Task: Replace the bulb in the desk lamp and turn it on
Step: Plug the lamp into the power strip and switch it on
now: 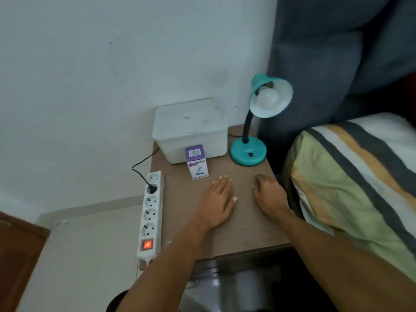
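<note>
On the wooden bedside table, near the middle of its top, we rest both hands with nothing in them. Our left hand lies flat, palm down, fingers stretched out toward the back edge. Our right hand sits just beside it toward the right edge, fingers loosely curled under against the wood, holding nothing.

At the back right corner stands the teal desk lamp, its round base flat on the table and its black gooseneck rising to a shade tipped toward us. We can see a white bulb seated in the shade, unlit. A small black switch shows on the base.

Against the back edge sits a white lidded plastic bin, and touching its front stands a small purple-and-white bulb box, upright, just ahead of our left fingertips but apart from them.

Along the left edge lies a white power strip, its red switch glowing at the near end. One black plug sits in the second socket from the far end, its cord running behind the bin.

A striped pillow lies beyond the right edge.
</note>
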